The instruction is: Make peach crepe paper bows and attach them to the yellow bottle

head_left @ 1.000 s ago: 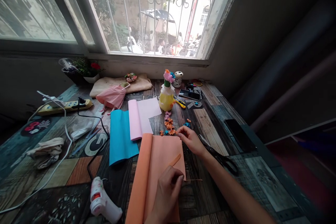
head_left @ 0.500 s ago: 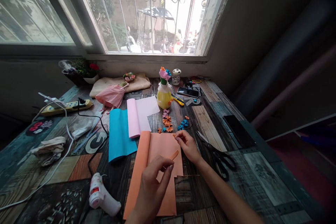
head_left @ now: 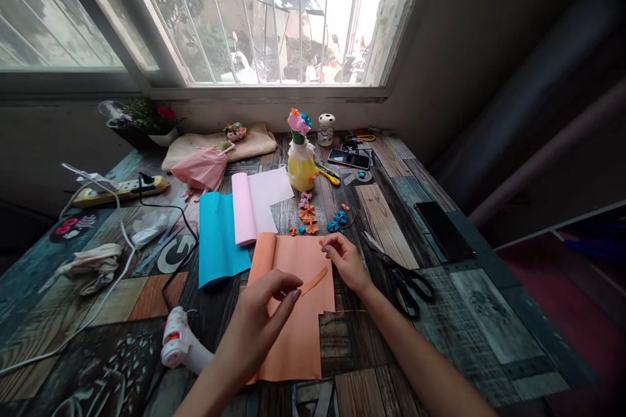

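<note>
My right hand pinches a small orange paper piece at its fingertips, above the far right edge of the orange crepe paper. My left hand hovers over the same sheet, thumb and forefinger slightly apart with nothing visible between them. Just past its fingertips lies a narrow orange paper strip. Beyond the sheet sit several small folded paper flowers, orange ones and blue ones. Black-handled scissors lie right of my right hand.
A white glue gun lies near my left forearm. Blue and pink crepe rolls are at left. A yellow bottle vase stands behind the flowers, beside a yellow cutter. Phones, cords and a power strip surround the work.
My left hand has drawn back to the left, away from the orange strip, which stays on the sheet. My right hand keeps its pinch. The view has tilted down slightly.
</note>
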Demonstrator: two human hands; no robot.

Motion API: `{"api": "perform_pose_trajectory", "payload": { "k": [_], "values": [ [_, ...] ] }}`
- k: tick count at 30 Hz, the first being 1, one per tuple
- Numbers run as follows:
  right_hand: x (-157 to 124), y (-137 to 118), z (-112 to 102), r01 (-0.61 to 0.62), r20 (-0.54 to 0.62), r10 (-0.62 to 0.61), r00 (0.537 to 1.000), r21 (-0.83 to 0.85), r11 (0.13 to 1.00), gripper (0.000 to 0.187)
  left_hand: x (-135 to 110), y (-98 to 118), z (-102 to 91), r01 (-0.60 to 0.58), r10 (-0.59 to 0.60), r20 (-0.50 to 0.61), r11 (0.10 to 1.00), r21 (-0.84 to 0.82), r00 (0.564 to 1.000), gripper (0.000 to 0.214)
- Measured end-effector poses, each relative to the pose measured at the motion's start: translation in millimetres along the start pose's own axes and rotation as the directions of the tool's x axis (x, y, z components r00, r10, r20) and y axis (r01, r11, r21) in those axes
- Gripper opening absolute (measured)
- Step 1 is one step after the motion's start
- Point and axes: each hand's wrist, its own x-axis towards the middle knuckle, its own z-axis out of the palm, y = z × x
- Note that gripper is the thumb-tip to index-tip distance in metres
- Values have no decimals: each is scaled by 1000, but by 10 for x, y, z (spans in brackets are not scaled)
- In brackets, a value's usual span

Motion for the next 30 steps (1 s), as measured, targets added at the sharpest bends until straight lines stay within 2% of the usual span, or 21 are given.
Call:
{"api": "perform_pose_trajectory", "payload": {
  "k": [2, 5, 7, 9, 12, 19, 23, 27, 30],
  "values": [
    [-18, -18, 20, -20, -3, 20, 1000, 79, 997, 21, -69, -16, 74, 32, -31, 48, 999, -33, 998, 15],
    [-45, -83, 57, -116, 28, 113, 993, 319, 940, 23, -123, -65, 192, 115, -108, 79, 988, -99, 991, 16],
    [-63, -139, 75, -203, 98, 178, 979, 487, 849, 25, -101, -104, 263, 179, -176, 41, 975, -135, 984, 19],
    [-82, -188, 82, -273, 174, 210, 962, 580, 768, 26, -37, -133, 325, 232, -240, -30, 959, -162, 970, 25],
    [-111, -227, 77, -334, 242, 232, 942, 604, 724, 26, 72, -150, 410, 262, -286, -86, 940, -219, 954, 32],
    [-198, -252, 77, -396, 287, 273, 918, 653, 646, 22, 119, -166, 568, 240, -270, -27, 894, -379, 962, 28],
    [-238, -305, 125, -399, 291, 274, 917, 623, 672, 25, 117, -133, 619, 215, -272, -50, 850, -481, 961, 27],
    [-258, -338, 168, -378, 283, 263, 922, 517, 768, 30, 127, -133, 672, 192, -270, -54, 799, -570, 961, 27],
    [-262, -334, 174, -298, 250, 207, 946, 417, 859, 27, 123, -180, 699, 191, -289, -74, 782, -593, 954, 27]
  ]
}}
